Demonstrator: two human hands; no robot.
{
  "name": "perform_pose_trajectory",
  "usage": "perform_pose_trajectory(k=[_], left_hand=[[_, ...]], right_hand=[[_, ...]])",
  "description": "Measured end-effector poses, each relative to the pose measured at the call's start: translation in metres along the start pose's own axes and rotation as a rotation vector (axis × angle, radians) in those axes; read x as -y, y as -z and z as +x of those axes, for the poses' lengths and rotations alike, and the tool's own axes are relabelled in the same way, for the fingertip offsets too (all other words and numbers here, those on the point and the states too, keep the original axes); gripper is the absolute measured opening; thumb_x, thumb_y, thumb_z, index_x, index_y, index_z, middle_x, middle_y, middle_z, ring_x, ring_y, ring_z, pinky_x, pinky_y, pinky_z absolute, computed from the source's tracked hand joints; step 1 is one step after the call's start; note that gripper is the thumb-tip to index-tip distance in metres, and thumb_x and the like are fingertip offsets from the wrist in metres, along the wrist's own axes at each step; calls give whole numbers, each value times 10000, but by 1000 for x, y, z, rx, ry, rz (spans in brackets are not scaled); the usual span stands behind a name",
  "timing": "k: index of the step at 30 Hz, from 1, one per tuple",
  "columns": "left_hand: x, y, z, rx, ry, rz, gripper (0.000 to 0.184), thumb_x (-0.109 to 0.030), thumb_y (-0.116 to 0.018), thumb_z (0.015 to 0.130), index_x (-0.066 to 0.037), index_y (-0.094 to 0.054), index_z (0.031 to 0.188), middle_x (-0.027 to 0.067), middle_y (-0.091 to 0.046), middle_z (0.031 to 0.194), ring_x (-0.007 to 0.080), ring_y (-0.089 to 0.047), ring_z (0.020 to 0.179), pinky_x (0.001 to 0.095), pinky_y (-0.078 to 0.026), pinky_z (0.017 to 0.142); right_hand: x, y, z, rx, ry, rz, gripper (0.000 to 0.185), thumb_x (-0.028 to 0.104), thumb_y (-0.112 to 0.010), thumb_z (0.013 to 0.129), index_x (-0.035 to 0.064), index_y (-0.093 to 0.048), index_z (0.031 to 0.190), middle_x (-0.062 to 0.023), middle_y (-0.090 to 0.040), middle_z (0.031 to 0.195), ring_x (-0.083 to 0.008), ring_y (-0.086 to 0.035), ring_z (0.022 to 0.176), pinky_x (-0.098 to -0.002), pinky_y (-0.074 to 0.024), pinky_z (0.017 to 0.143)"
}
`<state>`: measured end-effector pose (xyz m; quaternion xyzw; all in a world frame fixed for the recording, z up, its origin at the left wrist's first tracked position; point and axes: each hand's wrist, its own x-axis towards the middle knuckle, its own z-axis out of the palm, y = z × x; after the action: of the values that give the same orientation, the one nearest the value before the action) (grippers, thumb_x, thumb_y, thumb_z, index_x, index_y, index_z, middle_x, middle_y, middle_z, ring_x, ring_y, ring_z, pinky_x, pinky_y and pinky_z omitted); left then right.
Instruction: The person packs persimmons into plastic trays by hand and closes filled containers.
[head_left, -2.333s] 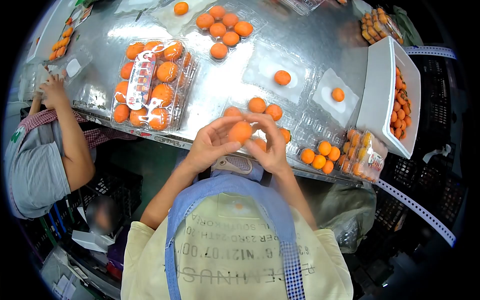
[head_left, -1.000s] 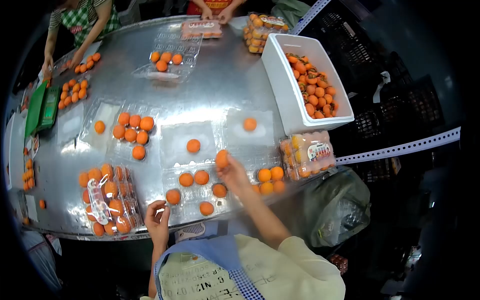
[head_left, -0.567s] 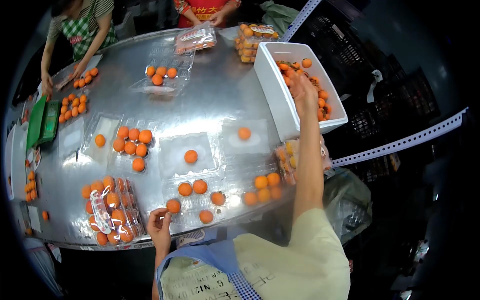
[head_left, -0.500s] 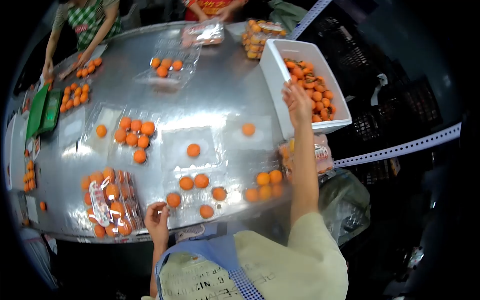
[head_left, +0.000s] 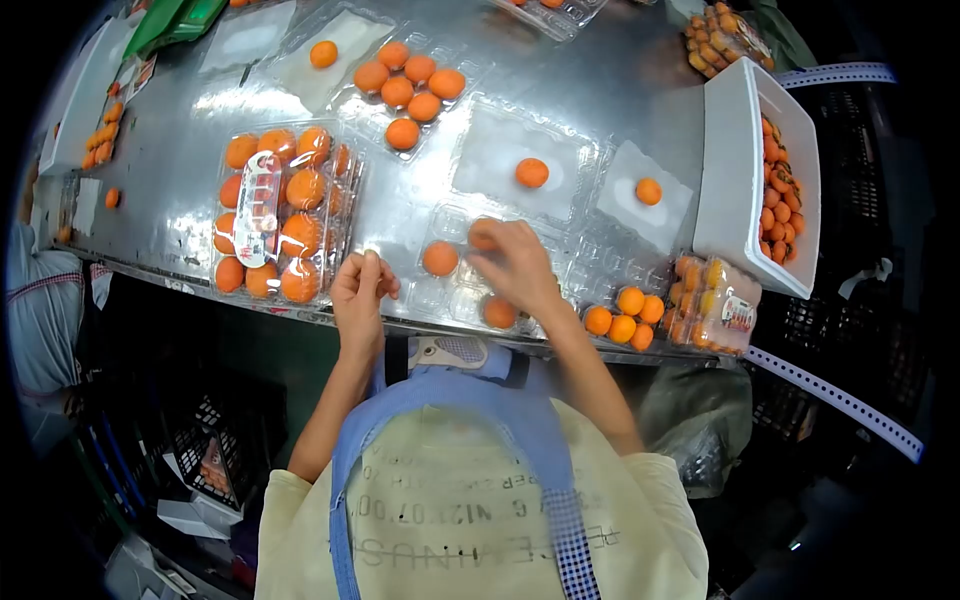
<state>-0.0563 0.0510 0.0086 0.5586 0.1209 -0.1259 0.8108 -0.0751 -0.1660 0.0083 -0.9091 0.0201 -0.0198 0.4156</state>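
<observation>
- Near the middle of the frame, the right hand (head_left: 518, 265) bends over an open clear tray (head_left: 462, 292), fingertips at an orange fruit (head_left: 483, 235); from here I can't tell whether they grip it.
- The left hand (head_left: 362, 290) is pinched narrow at the edge of the tabletop (head_left: 395, 205), just beside a packed box (head_left: 300, 215); I see nothing between its fingers.
- Looks like fruit being set into the tray.
- The next move seems to call for seating that fruit, then easing the fingers off.

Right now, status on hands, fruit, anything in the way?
Left hand loosely curled beside tray. Right hand over tray, at a fruit, grip unclear. Same hand hides part of the tray.
</observation>
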Motion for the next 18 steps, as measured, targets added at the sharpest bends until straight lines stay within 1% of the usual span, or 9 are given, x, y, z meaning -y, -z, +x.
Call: perform_pose_trajectory(k=[2, 5, 6, 9, 11, 14, 16, 17, 18], left_hand=[[-4, 0, 1, 25, 5, -23, 334, -275, -417, 983, -82, -443, 712, 46, -516, 688, 120, -484, 607, 254, -403, 556], [-9, -3, 3, 16, 18, -57, 379, -292, -459, 969, -90, -438, 648, 46, -528, 659, 109, -480, 584, 232, -382, 541], [-7, -2, 4, 18, 20, -79, 383, -293, -470, 963, -77, -475, 648, 37, -532, 658, 98, -473, 577, 228, -382, 541], [-7, 4, 5, 53, 45, 32, 339, -271, -448, 972, -102, -429, 679, 41, -530, 702, 119, -499, 605, 244, -402, 555], [-6, 4, 6, 65, 53, 41, 325, -268, -464, 967, -100, -446, 689, 32, -536, 711, 109, -500, 607, 236, -401, 557], [-2, 6, 8, 101, 58, 27, 272, -248, -485, 955, -76, -496, 744, 30, -549, 742, 94, -498, 623, 227, -408, 578], [1, 9, 9, 134, 65, -29, 201, -207, -529, 931, -38, -566, 829, 34, -577, 802, 74, -502, 665, 214, -426, 621], [0, 7, 8, 148, 26, 27, 141, -178, -560, 904, -37, -560, 907, 41, -577, 883, 86, -512, 728, 226, -433, 667], [-4, 2, 6, 163, -12, 84, 160, -149, -590, 878, -37, -554, 986, 49, -577, 963, 99, -521, 791, 238, -440, 714]], right_hand=[[9, -21, 4, -2, 244, -203, 379, 178, -753, 642, 59, -631, 981, -53, -615, 879, -248, -534, 931, -381, -400, 838], [11, -43, 10, -67, 391, -365, 428, 194, -769, 589, 74, -623, 973, -36, -615, 883, -224, -517, 951, -395, -350, 853], [10, -45, 11, -25, 388, -393, 434, 198, -768, 587, 77, -619, 976, -37, -614, 889, -224, -518, 940, -400, -349, 850], [6, -49, 13, 70, 396, -460, 457, 210, -768, 580, 86, -612, 991, -38, -613, 905, -220, -521, 916, -404, -344, 847], [3, -52, 12, 87, 423, -485, 475, 216, -770, 574, 93, -611, 1003, -38, -613, 918, -214, -523, 912, -396, -342, 852], [8, -44, 13, 103, 376, -416, 470, 193, -759, 595, 88, -611, 1029, -56, -614, 915, -237, -523, 887, -398, -352, 842], [20, -30, 12, 101, 184, -145, 462, 182, -745, 654, 86, -595, 1080, -76, -617, 937, -235, -538, 925, -393, -378, 860], [26, -23, 10, 99, 87, -10, 458, 177, -738, 684, 84, -587, 1106, -85, -619, 948, -234, -545, 944, -390, -392, 869], [28, -18, 8, 132, -43, 258, 449, 181, -712, 726, 69, -567, 1136, -96, -614, 981, -229, -546, 974, -379, -403, 882]])
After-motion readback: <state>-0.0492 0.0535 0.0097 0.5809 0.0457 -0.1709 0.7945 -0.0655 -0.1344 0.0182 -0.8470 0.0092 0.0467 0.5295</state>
